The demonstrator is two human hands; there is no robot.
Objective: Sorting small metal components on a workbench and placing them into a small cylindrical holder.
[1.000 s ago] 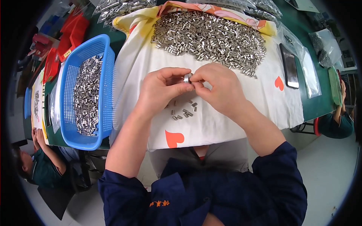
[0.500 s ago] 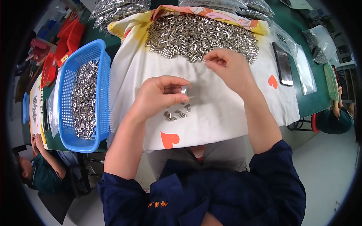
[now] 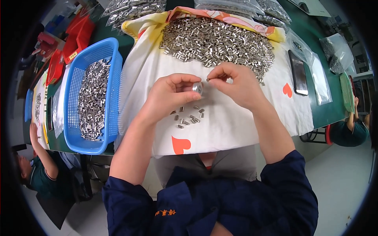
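Observation:
My left hand holds a short round metal piece with a hole in its face, gripped between thumb and fingers. Close to that face, my right hand pinches a small metal cylinder. Whether the two touch I cannot tell. Beneath my left hand, several loose metal cylinders lie scattered on the white cloth. Beyond both hands spreads a large pile of small silvery cylinders on the same cloth.
A blue plastic basket with many metal cylinders stands left. A phone and clear plastic bags lie right. Filled bags and red bins sit farther back. One co-worker sits left, another right.
My right hand has come from the pile's near edge down toward the round metal piece, pinching a small cylinder. My left hand has shifted slightly right. The left co-worker's arm has moved.

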